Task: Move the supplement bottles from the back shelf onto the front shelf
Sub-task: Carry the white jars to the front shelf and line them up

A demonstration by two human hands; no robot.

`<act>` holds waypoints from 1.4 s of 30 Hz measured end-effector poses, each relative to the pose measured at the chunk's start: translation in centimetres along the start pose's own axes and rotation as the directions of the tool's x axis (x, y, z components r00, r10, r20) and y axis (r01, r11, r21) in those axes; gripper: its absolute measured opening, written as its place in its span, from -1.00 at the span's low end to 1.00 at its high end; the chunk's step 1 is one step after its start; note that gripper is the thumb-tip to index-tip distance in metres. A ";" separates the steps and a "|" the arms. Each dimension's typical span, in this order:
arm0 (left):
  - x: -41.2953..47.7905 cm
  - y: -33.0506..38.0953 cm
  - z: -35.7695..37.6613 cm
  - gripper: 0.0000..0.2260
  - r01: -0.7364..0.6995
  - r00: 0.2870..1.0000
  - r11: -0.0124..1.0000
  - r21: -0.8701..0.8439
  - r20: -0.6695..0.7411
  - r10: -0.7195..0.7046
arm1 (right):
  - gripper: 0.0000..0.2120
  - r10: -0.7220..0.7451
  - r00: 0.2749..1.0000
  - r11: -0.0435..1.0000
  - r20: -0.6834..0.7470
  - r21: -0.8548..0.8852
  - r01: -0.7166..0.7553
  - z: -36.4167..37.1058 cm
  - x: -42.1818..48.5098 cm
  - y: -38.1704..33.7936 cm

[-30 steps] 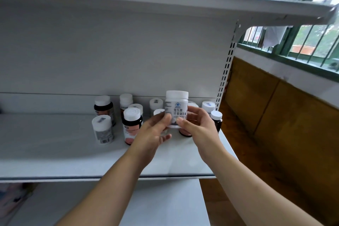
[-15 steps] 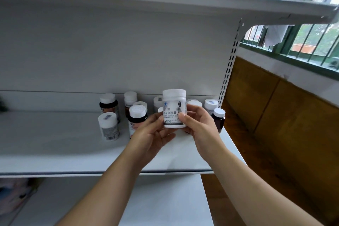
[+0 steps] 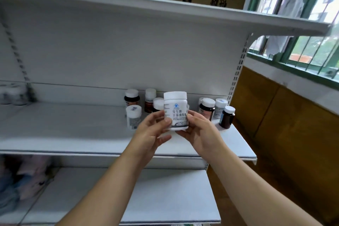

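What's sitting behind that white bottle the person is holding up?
More bottles stand at the back of the shelf: a white-capped bottle peeks out left of the held white bottle, a dark bottle shows right. Whatever stands directly behind it is covered.

The white bottle [image 3: 175,110] has been turned between the left hand [image 3: 152,132] and right hand [image 3: 201,132], and its printed label now faces the camera squarely. It sits slightly lower in front of the cluster of bottles [image 3: 207,107] than before.

I'm seeing bottles [image 3: 207,108] standing back-right on the shelf [image 3: 64,130], a jar [image 3: 175,110] sitting before them between left grip [image 3: 152,132] and right grip [image 3: 201,132].
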State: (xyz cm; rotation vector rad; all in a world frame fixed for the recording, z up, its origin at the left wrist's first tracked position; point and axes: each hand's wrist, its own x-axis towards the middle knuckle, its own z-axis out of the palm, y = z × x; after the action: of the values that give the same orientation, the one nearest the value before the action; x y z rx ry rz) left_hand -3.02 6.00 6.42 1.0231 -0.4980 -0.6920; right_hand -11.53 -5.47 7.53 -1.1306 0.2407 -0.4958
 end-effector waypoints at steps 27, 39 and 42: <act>-23.9 22.6 -40.5 -0.81 -0.140 0.886 0.973 0.186 -0.416 0.207 | -0.80 0.167 0.896 0.984 0.412 -0.010 -0.179 47.3 -2.8 22.0; -10.0 24.4 -55.7 -0.85 0.005 0.919 0.974 0.228 -0.385 0.086 | -0.74 0.100 0.969 0.981 0.225 -0.183 -0.059 53.6 12.6 30.3; -5.8 25.3 -58.0 -0.88 0.079 0.935 0.959 0.273 -0.353 0.023 | -0.70 0.059 0.981 0.947 0.183 -0.321 0.003 54.1 16.9 31.2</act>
State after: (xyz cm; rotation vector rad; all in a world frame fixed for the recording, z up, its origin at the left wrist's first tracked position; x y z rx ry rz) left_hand 39.01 53.58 3.00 1.3963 -0.2699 -0.4516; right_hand 34.23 40.07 2.75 -1.4815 0.1734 -0.3254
